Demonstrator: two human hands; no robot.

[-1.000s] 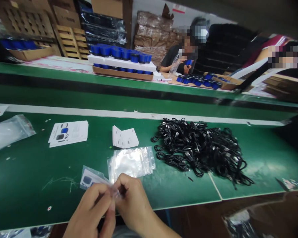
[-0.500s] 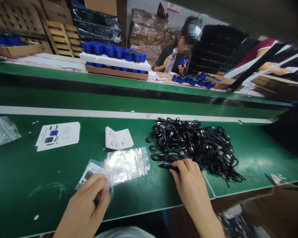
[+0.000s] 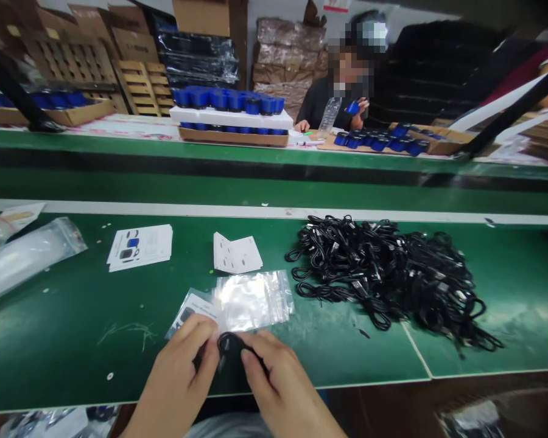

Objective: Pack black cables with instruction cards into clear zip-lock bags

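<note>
Green bench (image 3: 68, 340) spans the width of the view, with a raised ledge (image 3: 132, 143) along its far side. Behind the ledge a person (image 3: 317, 106) in a dark top holds a blue part (image 3: 352, 107). On the ledge, a white tray (image 3: 232, 118) carries rows of blue parts. Bench, right of centre: large tangled heap (image 3: 369, 261) of black cables, some with metal plugs showing. Far left: large clear bag (image 3: 31, 252), lying flat, zip end to the right.

Both hands are at the near edge, close together. Left hand (image 3: 178, 371): thumb and forefinger pinch a clear pouch (image 3: 185, 304) containing a printed card. Right hand (image 3: 283, 377): thumb and forefingers pinch a looped black cable (image 3: 235, 339), its loop directed at the left fingertips. Whether the loop has entered the pouch cannot be told.

Stack of empty bags (image 3: 253, 299) lies just behind the hands; the pouch meets its left side. Card stack (image 3: 140, 248) lies farther left. Leaflet (image 3: 237, 253), folded and partly open, sits just beyond the bags. Smallest items: dark scrap (image 3: 364, 333) near the heap, round sticker (image 3: 110, 376) left of the left hand.
</note>
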